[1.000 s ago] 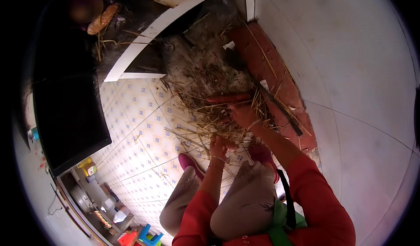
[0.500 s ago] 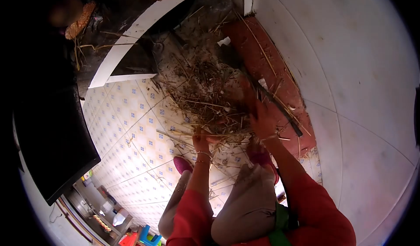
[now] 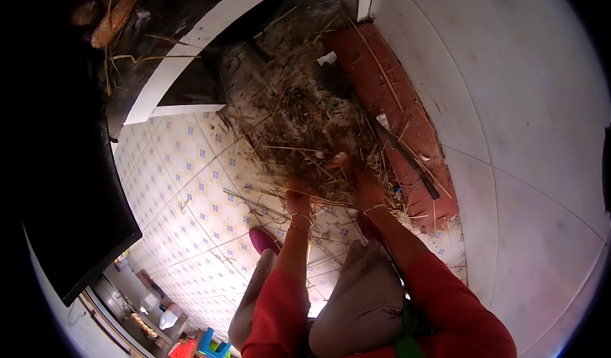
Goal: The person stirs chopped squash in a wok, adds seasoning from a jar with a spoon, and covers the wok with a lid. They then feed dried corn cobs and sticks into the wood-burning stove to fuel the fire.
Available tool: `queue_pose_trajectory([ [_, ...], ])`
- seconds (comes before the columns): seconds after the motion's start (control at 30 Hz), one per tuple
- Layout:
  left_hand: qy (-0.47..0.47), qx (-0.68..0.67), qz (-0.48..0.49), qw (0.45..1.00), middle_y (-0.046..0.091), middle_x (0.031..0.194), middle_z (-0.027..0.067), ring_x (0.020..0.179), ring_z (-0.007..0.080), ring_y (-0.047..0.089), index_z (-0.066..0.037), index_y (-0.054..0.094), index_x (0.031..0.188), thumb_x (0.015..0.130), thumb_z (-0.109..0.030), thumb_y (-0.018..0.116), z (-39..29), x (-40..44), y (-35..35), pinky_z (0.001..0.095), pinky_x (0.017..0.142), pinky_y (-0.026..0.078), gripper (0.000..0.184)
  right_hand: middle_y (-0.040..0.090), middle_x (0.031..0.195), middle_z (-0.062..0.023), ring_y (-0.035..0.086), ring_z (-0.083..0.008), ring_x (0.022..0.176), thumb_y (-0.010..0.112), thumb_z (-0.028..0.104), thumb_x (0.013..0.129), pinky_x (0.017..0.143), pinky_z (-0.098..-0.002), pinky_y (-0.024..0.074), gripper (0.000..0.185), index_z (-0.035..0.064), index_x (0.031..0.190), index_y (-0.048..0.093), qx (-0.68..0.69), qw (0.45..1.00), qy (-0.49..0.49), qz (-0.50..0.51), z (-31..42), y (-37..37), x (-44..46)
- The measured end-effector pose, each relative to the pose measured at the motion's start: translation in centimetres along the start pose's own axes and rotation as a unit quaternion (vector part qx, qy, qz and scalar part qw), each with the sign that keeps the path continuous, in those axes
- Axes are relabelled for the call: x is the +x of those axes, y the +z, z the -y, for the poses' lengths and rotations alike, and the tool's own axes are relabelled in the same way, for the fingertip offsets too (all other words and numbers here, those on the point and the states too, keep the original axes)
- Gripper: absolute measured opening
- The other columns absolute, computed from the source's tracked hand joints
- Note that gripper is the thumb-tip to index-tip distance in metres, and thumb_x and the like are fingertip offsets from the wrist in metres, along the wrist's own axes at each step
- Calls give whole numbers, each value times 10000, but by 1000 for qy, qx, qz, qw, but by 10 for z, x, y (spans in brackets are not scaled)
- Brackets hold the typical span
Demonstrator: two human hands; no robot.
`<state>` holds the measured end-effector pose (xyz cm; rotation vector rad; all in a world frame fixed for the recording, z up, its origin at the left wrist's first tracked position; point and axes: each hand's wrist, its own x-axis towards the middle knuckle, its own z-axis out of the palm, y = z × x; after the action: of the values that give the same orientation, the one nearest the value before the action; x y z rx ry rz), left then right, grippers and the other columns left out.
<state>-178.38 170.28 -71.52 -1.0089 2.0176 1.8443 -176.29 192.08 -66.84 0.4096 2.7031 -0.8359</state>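
Note:
A loose heap of straw point(image 3: 289, 119), mixed with dirt and small scraps, lies on the floor in front of me. My left hand point(image 3: 299, 197) is at the near left edge of the heap, its fingers curled into the straw and partly covered by stalks. Close by on the right, my right hand point(image 3: 364, 185) reaches into the same straw, fingers bent inward around some of it. Its fingertips are blurred among the stalks. Several long pale stalks stretch between both wrists.
A reddish slab point(image 3: 407, 141) lies along the white tiled wall point(image 3: 509, 116), with a dark stick point(image 3: 407, 156) and thin stalks on it. A white-edged arched opening point(image 3: 175, 59) is at upper left. A black panel point(image 3: 70, 186) stands left; a blue stool point(image 3: 212, 345) is lower left.
My right hand has moved from beside the red slab toward me and left, closer to my left hand. Straw has been drawn inward with it. My left hand has barely moved.

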Motion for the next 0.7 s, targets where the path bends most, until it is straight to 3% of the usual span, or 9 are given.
queue_pose_trajectory([
  [0.03, -59, -13, 18, 998, 572, 1006, 24, 864, 149, 560, -61, 500, 1095, 746, 63, 640, 0, 2, -1, 289, 778, 477, 396, 543, 1099, -178, 534, -373, 976, 604, 179, 775, 779, -469, 459, 501, 60, 1237, 453, 24, 998, -11, 56, 10, -10, 7],
  [0.17, -41, -59, -16, 997, 551, 1010, 37, 910, 153, 546, -30, 460, 1140, 717, 22, 668, 14, -2, -38, 291, 835, 462, 474, 540, 1093, -182, 519, -378, 999, 622, 167, 763, 794, -474, 450, 568, 48, 1280, 421, 92, 991, 15, 94, 35, -58, 6],
  [0.23, 36, 16, -67, 997, 556, 1021, 55, 930, 160, 550, -19, 459, 1150, 712, -25, 685, 15, -12, -72, 294, 813, 471, 493, 523, 1173, -207, 502, -381, 1054, 633, 144, 748, 851, -451, 450, 614, 55, 1307, 397, 107, 994, 6, -32, 18, -80, -5],
  [0.3, 41, 53, -117, 991, 562, 1045, 82, 952, 182, 559, -10, 458, 1159, 701, -78, 706, 19, -25, -101, 301, 805, 474, 526, 531, 1130, -203, 507, -387, 1025, 627, 125, 753, 844, -449, 448, 585, 60, 1292, 410, 112, 981, -59, -150, -22, -77, -22],
  [0.37, 38, 180, -239, 954, 579, 1035, 116, 936, 226, 577, 1, 454, 1183, 671, -91, 695, 36, -35, -128, 306, 830, 473, 574, 528, 1123, -206, 507, -383, 1018, 624, 126, 753, 840, -451, 446, 577, 60, 1287, 414, 68, 991, -28, -114, -48, -83, -47],
  [0.47, -34, 323, -252, 912, 585, 1004, 129, 878, 229, 596, 7, 473, 1145, 661, -84, 669, 75, -44, -154, 299, 817, 476, 530, 529, 1080, -203, 513, -375, 970, 612, 139, 762, 814, -452, 447, 552, 56, 1274, 423, -30, 998, 35, -34, -78, -55, -73],
  [0.53, -43, 237, -233, 942, 593, 974, 137, 849, 229, 606, 15, 477, 1112, 650, -85, 668, 72, -52, -138, 299, 773, 489, 510, 533, 1045, -198, 520, -370, 929, 604, 152, 771, 792, -450, 449, 535, 52, 1266, 429, -84, 994, 62, 12, -83, -32, -79],
  [0.6, -58, 176, -207, 961, 562, 961, 93, 818, 186, 571, -15, 391, 1172, 637, -33, 719, 150, -14, -173, 295, 726, 503, 628, 540, 1042, -191, 522, -366, 915, 599, 132, 759, 783, -449, 452, 545, 62, 1270, 422, -93, 994, -13, -57, -75, -15, -77],
  [0.7, -36, 236, -170, 956, 622, 856, 140, 787, 234, 629, 9, 475, 1029, 677, -89, 663, 53, -38, -86, 323, 591, 525, 411, 548, 1049, -187, 528, -367, 933, 605, 116, 737, 791, -448, 457, 589, 62, 1290, 408, -77, 997, 2, 31, -57, 10, -57],
])
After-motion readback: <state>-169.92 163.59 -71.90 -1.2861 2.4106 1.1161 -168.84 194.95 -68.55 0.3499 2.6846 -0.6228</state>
